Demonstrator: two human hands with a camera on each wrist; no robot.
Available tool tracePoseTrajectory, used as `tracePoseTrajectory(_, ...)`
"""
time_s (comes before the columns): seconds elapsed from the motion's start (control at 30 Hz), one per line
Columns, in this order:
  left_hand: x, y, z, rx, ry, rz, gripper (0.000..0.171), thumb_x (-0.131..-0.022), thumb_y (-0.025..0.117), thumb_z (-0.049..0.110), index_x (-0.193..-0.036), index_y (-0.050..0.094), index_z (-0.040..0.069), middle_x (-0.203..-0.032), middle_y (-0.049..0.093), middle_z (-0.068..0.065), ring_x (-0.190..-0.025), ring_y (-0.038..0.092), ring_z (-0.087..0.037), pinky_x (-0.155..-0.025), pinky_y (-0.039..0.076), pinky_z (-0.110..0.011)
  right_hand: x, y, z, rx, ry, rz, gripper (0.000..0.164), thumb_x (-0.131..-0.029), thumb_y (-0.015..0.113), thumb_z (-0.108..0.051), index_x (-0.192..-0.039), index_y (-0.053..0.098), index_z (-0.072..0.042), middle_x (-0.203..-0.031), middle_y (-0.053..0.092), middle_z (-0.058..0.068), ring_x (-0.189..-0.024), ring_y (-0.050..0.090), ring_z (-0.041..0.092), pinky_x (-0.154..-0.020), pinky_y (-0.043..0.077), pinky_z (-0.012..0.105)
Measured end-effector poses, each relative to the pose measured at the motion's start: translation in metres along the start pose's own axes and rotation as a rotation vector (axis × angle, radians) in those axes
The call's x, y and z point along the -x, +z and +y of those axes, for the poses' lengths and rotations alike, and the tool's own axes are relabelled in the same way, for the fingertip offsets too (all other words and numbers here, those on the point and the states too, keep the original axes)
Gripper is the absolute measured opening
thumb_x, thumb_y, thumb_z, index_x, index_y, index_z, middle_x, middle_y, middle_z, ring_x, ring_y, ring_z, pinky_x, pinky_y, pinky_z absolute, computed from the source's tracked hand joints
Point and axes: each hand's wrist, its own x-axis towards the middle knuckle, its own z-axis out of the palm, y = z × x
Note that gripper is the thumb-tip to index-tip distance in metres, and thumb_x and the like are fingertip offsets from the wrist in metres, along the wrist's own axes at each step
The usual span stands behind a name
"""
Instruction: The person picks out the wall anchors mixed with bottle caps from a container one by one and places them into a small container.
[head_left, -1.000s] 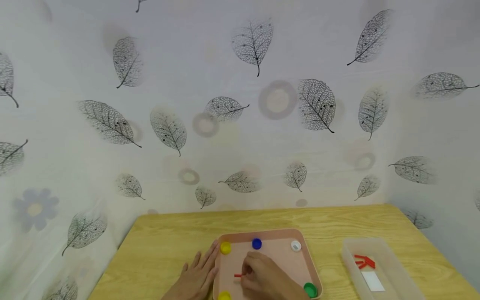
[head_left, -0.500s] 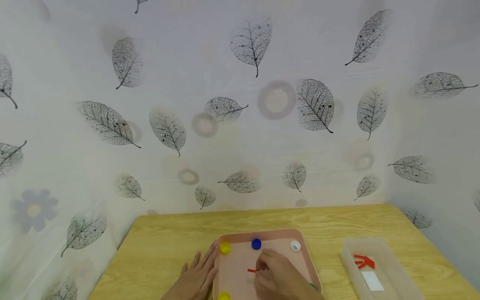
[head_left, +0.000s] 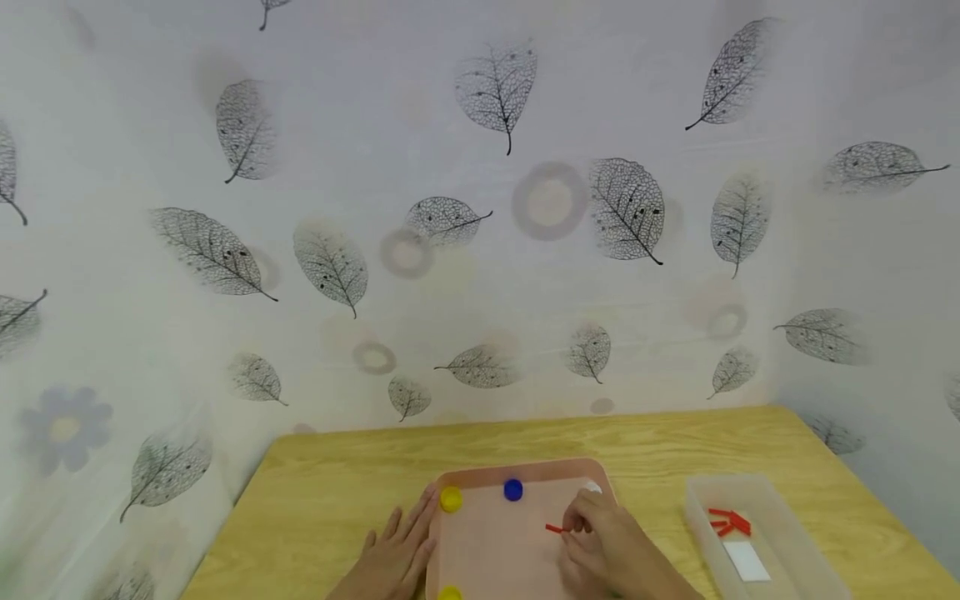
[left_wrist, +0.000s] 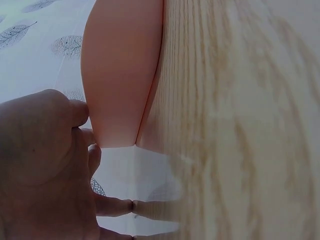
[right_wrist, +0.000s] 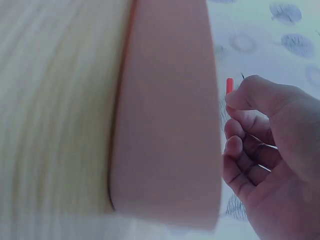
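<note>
My right hand (head_left: pixel 611 537) pinches a small red stick (head_left: pixel 553 527) between thumb and fingertips, over the right half of the pink tray (head_left: pixel 495 533). In the right wrist view the red stick (right_wrist: pixel 229 86) pokes up past the thumb, and the other fingers curl in. A white round cap (head_left: pixel 592 486) sits just beyond this hand, partly covered by it. Flat at the tray's left side lies my left hand (head_left: pixel 393 550), fingers extended and touching the tray's wall. A yellow cap (head_left: pixel 451 499) and a blue cap (head_left: pixel 513 490) stand along the tray's far side.
Another yellow cap (head_left: pixel 449 592) is at the tray's near left. To the right, a clear plastic box (head_left: pixel 806 550) holds several red sticks (head_left: pixel 738 522) and a white card (head_left: pixel 746 561). Leaf-patterned cloth (head_left: pixel 487 292) rises behind the wooden table (head_left: pixel 337 475).
My right hand has moved right across the tray with the red stick, now partly covering the white cap and hiding the green one. The left hand has stayed in place.
</note>
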Motion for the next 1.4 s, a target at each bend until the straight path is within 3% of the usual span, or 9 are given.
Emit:
tracePoseTrajectory(0.17,-0.003,0.001,0.002,0.031,0.019,0.026,0.070,-0.097,0.027,0.060,-0.154,0.006,0.025,-0.159,0.003,0.004,-0.135,0.018,-0.051,-0.087,0.015,-0.081,0.002,-0.020,0.008,0.095,-0.072,0.149,0.023,-0.082,0.070,-0.004,-0.082,0.056,-0.022,-0.076,0.049,-0.015,-0.067,0.047,0.000,-0.057,0.045,0.020)
tracePoseTrajectory(0.23,-0.005,0.000,0.004,0.080,-0.009,0.042,0.058,-0.102,0.018,0.052,-0.154,0.008,0.028,-0.159,0.006,0.007,-0.135,0.018,-0.050,-0.088,0.015,-0.081,0.004,-0.026,0.011,0.119,-0.075,0.189,0.025,-0.080,0.072,-0.003,-0.082,0.057,-0.023,-0.076,0.049,-0.016,-0.067,0.047,0.001,-0.057,0.046,0.021)
tracePoseTrajectory(0.4,-0.004,-0.002,0.007,0.066,-0.036,0.041,0.058,-0.102,0.019,0.052,-0.154,0.010,0.029,-0.159,0.009,0.005,-0.135,0.020,-0.050,-0.089,0.016,-0.080,0.009,-0.042,0.019,0.177,-0.060,0.266,0.030,-0.075,0.076,-0.003,-0.082,0.059,-0.026,-0.078,0.051,-0.019,-0.070,0.051,0.002,-0.062,0.048,0.024)
tracePoseTrajectory(0.6,-0.004,-0.002,0.006,0.064,-0.021,0.057,0.057,-0.102,0.018,0.051,-0.153,0.009,0.030,-0.158,0.009,0.006,-0.135,0.020,-0.049,-0.089,0.016,-0.080,0.018,-0.063,0.028,0.239,-0.018,0.331,0.031,-0.073,0.077,-0.001,-0.079,0.057,-0.025,-0.075,0.050,-0.018,-0.068,0.049,0.004,-0.060,0.047,0.025)
tracePoseTrajectory(0.97,-0.002,-0.001,0.005,0.063,-0.039,0.041,0.059,-0.101,0.017,0.053,-0.153,0.010,0.028,-0.158,0.009,0.007,-0.135,0.020,-0.050,-0.088,0.015,-0.081,0.031,-0.097,0.038,0.293,0.149,0.329,0.022,-0.078,0.074,-0.007,-0.080,0.059,-0.022,-0.074,0.052,-0.013,-0.067,0.048,0.001,-0.059,0.046,0.024)
tracePoseTrajectory(1.13,0.000,-0.001,0.004,0.067,-0.058,0.018,0.060,-0.100,0.016,0.055,-0.153,0.009,0.028,-0.159,0.008,0.006,-0.135,0.019,-0.050,-0.088,0.014,-0.081,0.036,-0.103,0.045,0.298,0.156,0.336,0.020,-0.078,0.073,-0.005,-0.081,0.060,-0.019,-0.074,0.054,-0.012,-0.065,0.048,0.000,-0.056,0.046,0.024)
tracePoseTrajectory(1.4,0.001,0.000,0.001,0.075,-0.044,0.012,0.060,-0.101,0.017,0.054,-0.154,0.010,0.027,-0.159,0.009,0.003,-0.134,0.019,-0.052,-0.087,0.014,-0.082,0.046,-0.111,0.053,0.239,0.289,0.274,0.008,-0.083,0.072,-0.012,-0.083,0.064,-0.013,-0.074,0.057,-0.006,-0.063,0.049,0.003,-0.054,0.046,0.023)
